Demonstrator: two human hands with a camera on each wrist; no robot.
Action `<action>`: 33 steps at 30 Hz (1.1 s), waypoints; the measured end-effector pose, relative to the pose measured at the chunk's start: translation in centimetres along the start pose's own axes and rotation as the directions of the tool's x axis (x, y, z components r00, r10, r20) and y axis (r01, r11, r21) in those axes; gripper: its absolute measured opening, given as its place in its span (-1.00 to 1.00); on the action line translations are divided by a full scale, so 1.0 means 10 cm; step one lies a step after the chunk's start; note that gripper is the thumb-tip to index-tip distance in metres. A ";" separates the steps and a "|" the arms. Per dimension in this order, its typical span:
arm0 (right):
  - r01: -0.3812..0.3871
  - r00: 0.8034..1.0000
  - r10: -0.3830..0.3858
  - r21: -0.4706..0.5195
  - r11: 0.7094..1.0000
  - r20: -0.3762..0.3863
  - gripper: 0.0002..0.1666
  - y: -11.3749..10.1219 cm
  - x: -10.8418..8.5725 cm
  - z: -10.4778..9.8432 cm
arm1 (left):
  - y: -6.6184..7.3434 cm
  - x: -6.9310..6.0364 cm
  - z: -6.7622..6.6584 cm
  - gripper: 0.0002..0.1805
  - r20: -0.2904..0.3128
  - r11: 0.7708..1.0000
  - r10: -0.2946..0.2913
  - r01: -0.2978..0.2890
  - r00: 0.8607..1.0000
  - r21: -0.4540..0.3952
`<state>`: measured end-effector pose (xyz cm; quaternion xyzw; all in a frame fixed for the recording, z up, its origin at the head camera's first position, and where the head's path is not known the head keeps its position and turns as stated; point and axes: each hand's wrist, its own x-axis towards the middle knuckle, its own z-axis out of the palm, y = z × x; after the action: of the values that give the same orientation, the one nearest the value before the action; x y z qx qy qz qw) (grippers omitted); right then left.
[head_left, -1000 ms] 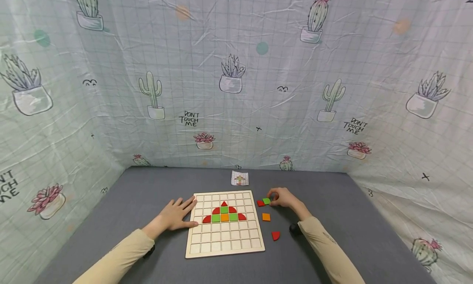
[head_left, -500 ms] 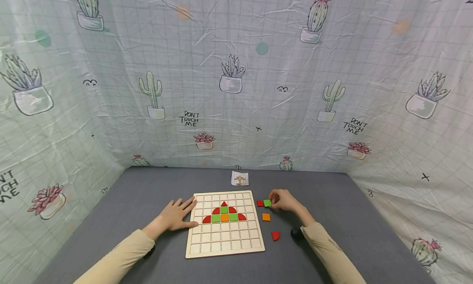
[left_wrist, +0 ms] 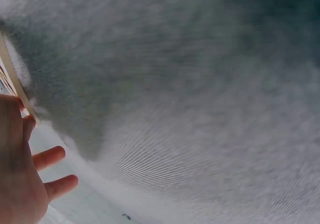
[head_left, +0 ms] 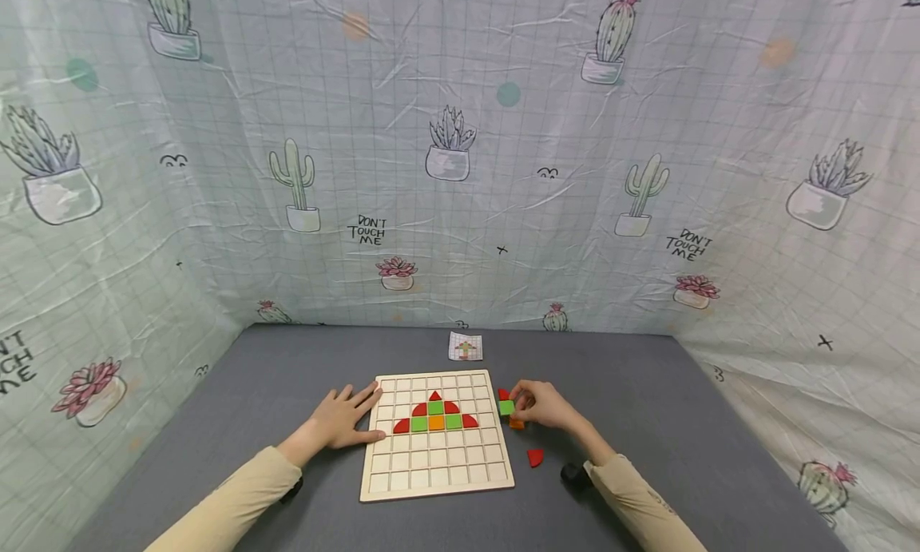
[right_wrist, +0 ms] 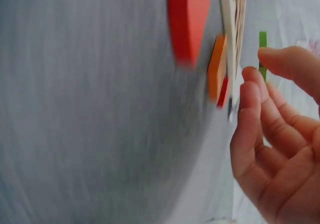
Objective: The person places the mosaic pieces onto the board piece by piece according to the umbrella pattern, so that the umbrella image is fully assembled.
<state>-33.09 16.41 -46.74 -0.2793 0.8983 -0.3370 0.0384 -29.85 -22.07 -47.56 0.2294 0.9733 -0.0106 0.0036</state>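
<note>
My left hand (head_left: 339,420) rests with spread, straight fingers on the left edge of a wooden grid board (head_left: 438,464). On the board, red, green and orange tiles form a stepped triangle around an orange square (head_left: 437,422). Beyond the board's right edge, my right hand (head_left: 544,405) pinches a green square tile (head_left: 506,408) between thumb and fingertips. In the right wrist view the green tile (right_wrist: 263,39) is seen edge-on, lifted off the table. Below that hand lies a loose orange tile (head_left: 517,424), partly hidden. A red tile (head_left: 504,394) lies just behind the green one.
A red quarter-round tile (head_left: 535,458) lies on the grey table (head_left: 618,360), right of the board. Behind the board is a small paper card (head_left: 465,347) with a printed pattern. A cactus-print curtain (head_left: 460,240) closes off the back and sides.
My right hand has brought the green tile away from beside the red one, toward me and slightly left, and now partly covers the orange tile. My left hand has stayed in place.
</note>
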 end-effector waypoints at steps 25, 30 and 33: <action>0.073 0.997 -0.073 0.039 0.997 -0.009 -0.76 -0.62 0.06 0.58 | 0.01 0.03 0.04 -0.12 -0.074 0.987 0.037 -0.025 0.997 0.158; 0.075 0.997 -0.076 0.029 0.997 0.016 -0.77 -0.70 0.11 0.68 | 0.01 0.01 0.04 -0.14 -0.071 0.992 0.029 -0.020 0.997 0.124; 0.056 0.998 -0.057 0.026 0.998 0.034 -0.77 -0.75 0.15 0.72 | 0.02 0.01 0.04 -0.14 -0.076 0.992 0.028 -0.018 0.997 0.122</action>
<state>-28.89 6.77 -47.42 -0.3098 0.8850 -0.3442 0.0479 -29.85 -21.81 -48.00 0.2406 0.9675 -0.0606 -0.0479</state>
